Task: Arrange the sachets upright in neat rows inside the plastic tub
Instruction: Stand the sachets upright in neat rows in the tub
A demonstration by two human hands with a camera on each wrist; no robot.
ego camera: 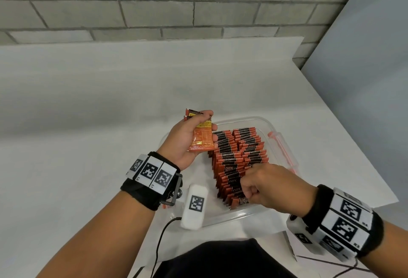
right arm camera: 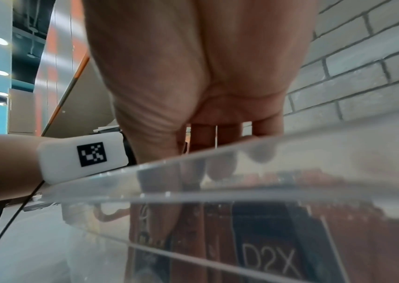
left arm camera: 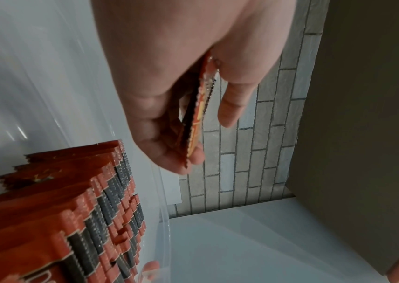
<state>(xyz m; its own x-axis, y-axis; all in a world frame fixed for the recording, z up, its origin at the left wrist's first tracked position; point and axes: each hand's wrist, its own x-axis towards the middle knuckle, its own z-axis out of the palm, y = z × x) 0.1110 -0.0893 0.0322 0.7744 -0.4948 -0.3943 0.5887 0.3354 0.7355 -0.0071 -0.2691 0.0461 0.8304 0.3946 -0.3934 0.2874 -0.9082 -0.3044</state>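
Observation:
A clear plastic tub on the white table holds two rows of orange-and-black sachets standing upright. My left hand hovers over the tub's far left corner and grips a small stack of orange sachets. In the left wrist view this held stack shows edge-on between thumb and fingers of the left hand, above the standing rows. My right hand reaches into the tub's near end, fingers curled round the front sachets. Through the tub wall, the right hand pinches sachets marked D2X.
The tub has an orange latch on its right side. A grey brick wall stands behind the table, and a grey panel to the right. The table's right edge runs diagonally. A black cable hangs from the left wrist.

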